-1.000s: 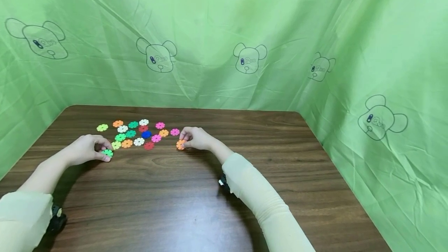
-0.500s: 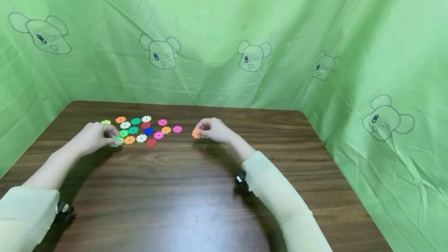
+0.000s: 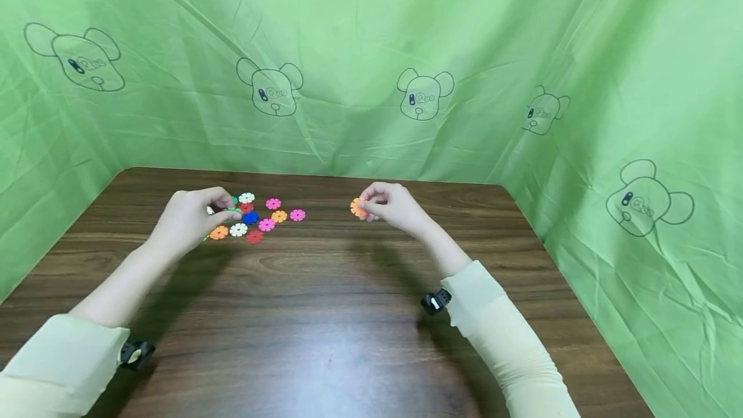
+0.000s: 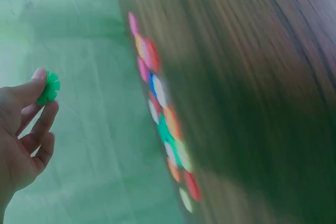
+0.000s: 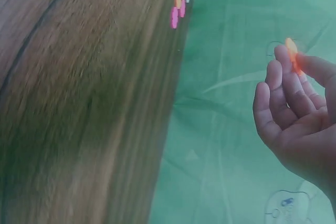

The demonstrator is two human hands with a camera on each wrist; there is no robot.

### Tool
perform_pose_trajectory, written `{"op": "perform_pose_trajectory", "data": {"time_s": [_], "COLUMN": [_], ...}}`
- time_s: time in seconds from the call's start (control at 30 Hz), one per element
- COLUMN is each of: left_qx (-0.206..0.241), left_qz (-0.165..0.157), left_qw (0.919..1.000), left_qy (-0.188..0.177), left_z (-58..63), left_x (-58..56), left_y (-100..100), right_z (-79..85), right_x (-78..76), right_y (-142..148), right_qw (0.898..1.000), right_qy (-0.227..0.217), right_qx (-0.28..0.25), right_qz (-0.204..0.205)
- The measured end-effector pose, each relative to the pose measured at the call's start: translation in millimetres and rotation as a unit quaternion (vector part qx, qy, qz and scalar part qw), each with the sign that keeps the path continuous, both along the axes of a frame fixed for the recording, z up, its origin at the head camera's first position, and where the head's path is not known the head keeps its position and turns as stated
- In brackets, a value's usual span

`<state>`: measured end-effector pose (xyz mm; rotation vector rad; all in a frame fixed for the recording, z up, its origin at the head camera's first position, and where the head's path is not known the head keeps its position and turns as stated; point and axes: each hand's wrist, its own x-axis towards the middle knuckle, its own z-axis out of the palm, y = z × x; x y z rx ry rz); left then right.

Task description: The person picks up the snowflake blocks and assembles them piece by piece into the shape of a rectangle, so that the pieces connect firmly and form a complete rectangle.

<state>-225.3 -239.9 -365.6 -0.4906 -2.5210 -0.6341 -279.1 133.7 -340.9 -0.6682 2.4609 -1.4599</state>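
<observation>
A green notched, flower-shaped plastic disc (image 4: 51,87) is pinched between thumb and fingers of my left hand (image 3: 191,217). That hand is raised over the left part of a flat group of similar discs, hiding several of them in the head view. My right hand (image 3: 399,209) pinches an orange notched disc (image 3: 356,207) by its edge, off the table and to the right of the group. Among the visible discs are a blue one (image 3: 250,218), a white one (image 3: 238,230), a red one (image 3: 255,237) and a pink one (image 3: 297,215).
The discs lie on a dark wood-grain table (image 3: 302,315). A green cloth (image 3: 348,50) printed with bear heads hangs behind and at both sides. Black wrist cameras are strapped at the left sleeve (image 3: 75,353) and right sleeve (image 3: 493,321).
Both hands have lifted and moved right and away from the person, each carrying its disc. The left hand now covers the left part of the group; the right hand stands farther from it.
</observation>
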Motion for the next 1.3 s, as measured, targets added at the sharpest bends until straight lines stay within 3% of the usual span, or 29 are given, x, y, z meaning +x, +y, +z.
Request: {"op": "perform_pose_trajectory", "data": {"time_s": [0.3, 0.5, 0.87, 1.07, 1.3], "left_qx": [0.045, 0.068, 0.134, 0.175, 0.205], "left_qz": [-0.061, -0.099, -0.132, -0.146, -0.153], "left_qw": [0.9952, 0.9895, 0.9744, 0.968, 0.9632], "left_qy": [0.062, 0.081, 0.123, 0.105, 0.084], "left_z": [19.9, 27.8, 27.6, 23.4, 18.3], "left_x": [14.3, 17.7, 25.9, 28.5, 28.3], "left_y": [51, 84, 133, 150, 162], "right_z": [14.5, 23.3, 21.1, 18.3, 4.9], "right_x": [21.4, 36.8, 57.2, 66.2, 66.9], "right_y": [27, 36, 30, 22, 15], "right_qw": [0.999, 0.996, 0.99, 0.987, 0.976], "right_qy": [0.044, 0.041, 0.084, 0.052, -0.009], "right_qx": [0.013, -0.036, -0.066, -0.118, -0.195], "right_qz": [-0.028, -0.067, -0.096, -0.095, -0.099]}}
